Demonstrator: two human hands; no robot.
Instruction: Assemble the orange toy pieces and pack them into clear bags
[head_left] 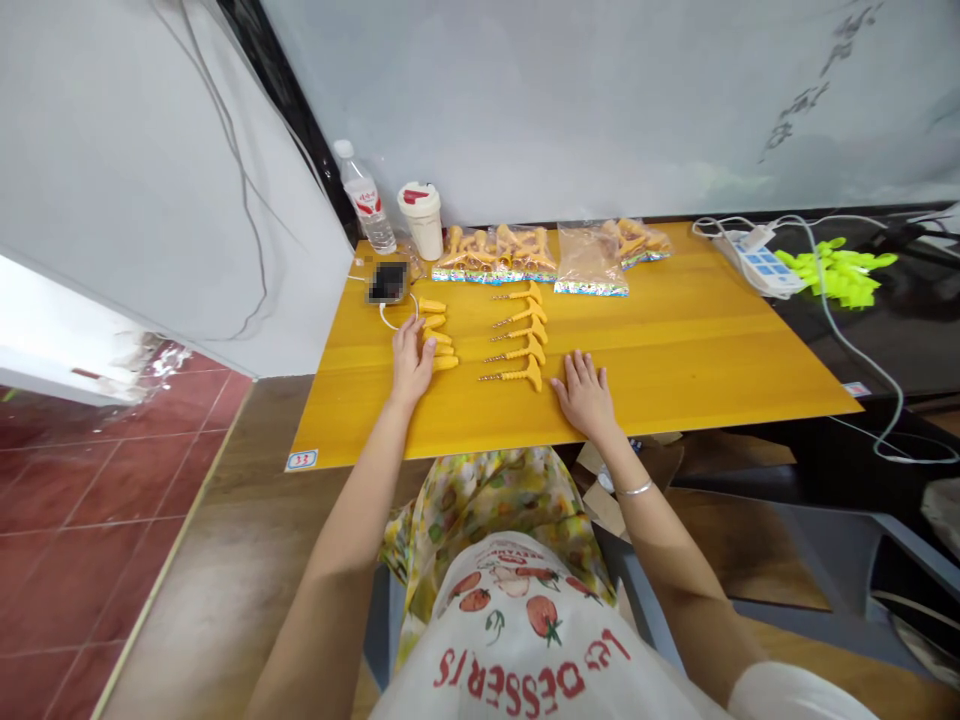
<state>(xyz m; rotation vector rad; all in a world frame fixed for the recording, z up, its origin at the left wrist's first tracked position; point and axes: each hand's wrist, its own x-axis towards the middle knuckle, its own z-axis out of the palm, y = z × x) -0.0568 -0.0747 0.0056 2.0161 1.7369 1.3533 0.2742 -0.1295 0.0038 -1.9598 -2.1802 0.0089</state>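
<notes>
My left hand point(413, 362) lies on the table at the left, fingers stretched out, beside and partly over a column of yellow tapered pieces point(445, 363) that look like plastic sleeves or caps. Its fingers hide the ends of some of them. To the right, several yellow T-handled tools point(531, 375) with metal spiral tips lie in a column, tips pointing left. Just right of their handles, my right hand point(587, 398) rests palm down with its fingers apart. Neither hand shows anything in its grasp.
Clear bags of yellow pieces point(495, 255) and a flatter clear bag point(591, 262) line the back of the yellow table point(675, 370). A water bottle point(366, 200), lidded cup point(422, 220) and blurred phone with cable point(388, 282) stand back left. A power strip point(761, 265) and bright green pieces point(844, 275) lie right.
</notes>
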